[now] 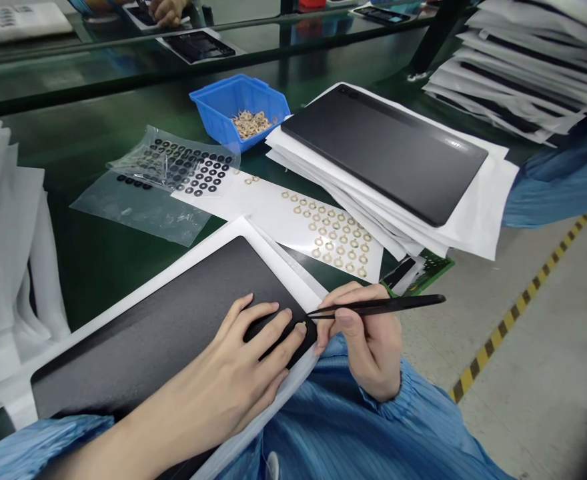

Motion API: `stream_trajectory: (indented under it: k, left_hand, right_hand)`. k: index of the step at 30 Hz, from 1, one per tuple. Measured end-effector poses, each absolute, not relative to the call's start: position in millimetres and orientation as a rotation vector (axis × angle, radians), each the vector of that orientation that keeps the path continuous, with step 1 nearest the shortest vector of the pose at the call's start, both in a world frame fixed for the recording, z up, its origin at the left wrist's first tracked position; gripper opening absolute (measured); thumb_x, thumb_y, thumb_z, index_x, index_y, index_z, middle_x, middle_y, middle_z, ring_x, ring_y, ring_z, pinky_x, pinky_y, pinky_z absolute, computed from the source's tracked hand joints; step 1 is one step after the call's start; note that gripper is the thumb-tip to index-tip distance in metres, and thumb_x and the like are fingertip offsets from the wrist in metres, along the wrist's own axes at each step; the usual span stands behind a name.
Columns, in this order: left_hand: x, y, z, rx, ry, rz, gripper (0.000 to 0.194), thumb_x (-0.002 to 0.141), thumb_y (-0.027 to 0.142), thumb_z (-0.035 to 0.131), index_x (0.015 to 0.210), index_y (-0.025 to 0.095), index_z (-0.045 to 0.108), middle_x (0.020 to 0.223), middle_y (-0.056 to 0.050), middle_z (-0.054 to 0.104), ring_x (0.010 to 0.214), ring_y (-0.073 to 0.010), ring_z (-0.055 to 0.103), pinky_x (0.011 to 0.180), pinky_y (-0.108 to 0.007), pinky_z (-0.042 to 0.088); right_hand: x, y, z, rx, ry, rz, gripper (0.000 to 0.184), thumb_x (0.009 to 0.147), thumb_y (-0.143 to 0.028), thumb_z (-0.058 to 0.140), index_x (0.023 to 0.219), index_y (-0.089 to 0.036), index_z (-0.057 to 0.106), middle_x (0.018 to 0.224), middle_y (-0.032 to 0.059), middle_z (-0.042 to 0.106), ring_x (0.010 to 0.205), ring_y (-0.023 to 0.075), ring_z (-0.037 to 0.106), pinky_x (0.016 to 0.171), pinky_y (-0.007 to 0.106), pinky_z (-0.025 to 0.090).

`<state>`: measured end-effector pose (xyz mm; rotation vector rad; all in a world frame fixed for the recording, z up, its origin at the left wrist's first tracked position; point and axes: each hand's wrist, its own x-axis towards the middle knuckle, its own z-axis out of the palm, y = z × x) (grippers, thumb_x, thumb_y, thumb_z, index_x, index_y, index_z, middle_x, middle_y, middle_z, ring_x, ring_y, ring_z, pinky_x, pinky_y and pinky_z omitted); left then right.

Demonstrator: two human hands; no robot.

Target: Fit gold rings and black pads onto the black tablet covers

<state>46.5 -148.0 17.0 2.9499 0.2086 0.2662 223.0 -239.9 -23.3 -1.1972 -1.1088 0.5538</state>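
A dark tablet back cover (173,320) lies on white foam sheeting in front of me. Flat on its near right corner rests my left hand (253,360), fingers spread, with one fingertip at a small gold-coloured piece (303,324). My right hand (366,337) grips black tweezers (388,305) between thumb and fingers, their tips at the cover's right edge beside the left fingertips. Beyond the cover lies a white sheet (293,230) bearing rows of gold-coloured rings. Clear film with black round stickers (193,167) overlaps the sheet's left end.
A blue bin (241,110) holds small tan pieces. Another dark cover (388,147) tops a stack of white sheets. Wrapped stacks stand at left (8,267) and far right (528,73). A green circuit board (431,272) lies at the table edge. Another person's hand (168,10) shows at the top.
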Motion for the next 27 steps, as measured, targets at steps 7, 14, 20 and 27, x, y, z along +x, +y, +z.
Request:
stream_trajectory:
  k: [7, 14, 20, 27]
  left_hand:
    - [48.5, -150.8, 20.6, 3.014, 0.219, 0.266, 0.039, 0.096, 0.018, 0.042, 0.134, 0.016, 0.048, 0.123, -0.008, 0.059, 0.116, -0.0268, 0.047, 0.107, -0.053, 0.034]
    - [48.5, -152.2, 19.3, 2.964, 0.227, 0.307, 0.037, 0.097, 0.019, 0.039, 0.132, 0.014, 0.048, 0.123, -0.009, 0.059, 0.116, -0.0272, 0.047, 0.106, -0.054, 0.034]
    - [46.6, -151.3, 17.3, 2.946, 0.230, 0.315, 0.036, 0.097, 0.019, 0.042, 0.131, 0.012, 0.049, 0.125, -0.009, 0.059, 0.119, -0.0282, 0.045, 0.107, -0.055, 0.033]
    - [45.4, -149.5, 13.0, 2.868, 0.235, 0.324, 0.028, 0.096, 0.019, 0.044, 0.120, 0.011, 0.056, 0.122, -0.010, 0.059, 0.119, -0.0272, 0.045, 0.108, -0.052, 0.033]
  right_hand:
    - [223.2, -240.9, -23.4, -1.160, -1.116, 0.559, 0.014, 0.095, -0.014, 0.041, 0.100, -0.022, 0.051, 0.080, 0.0008, 0.057, 0.050, 0.0106, 0.060, 0.041, 0.024, 0.050]
    - [223.6, -243.1, -24.3, -1.196, -1.176, 0.529, 0.015, 0.091, -0.011, 0.045, 0.100, -0.022, 0.050, 0.082, 0.0026, 0.057, 0.054, 0.0122, 0.059, 0.046, 0.027, 0.049]
    - [222.0, -240.7, -24.8, -1.221, -1.196, 0.476, 0.013, 0.090, -0.011, 0.047, 0.093, -0.023, 0.051, 0.070, -0.0005, 0.053, 0.056, 0.0142, 0.058, 0.050, 0.029, 0.049]
    - [229.9, -247.1, -21.7, -1.088, -1.180, 0.636, 0.010, 0.095, -0.018, 0.044, 0.095, -0.022, 0.053, 0.074, 0.0001, 0.057, 0.050, 0.0123, 0.059, 0.045, 0.028, 0.048]
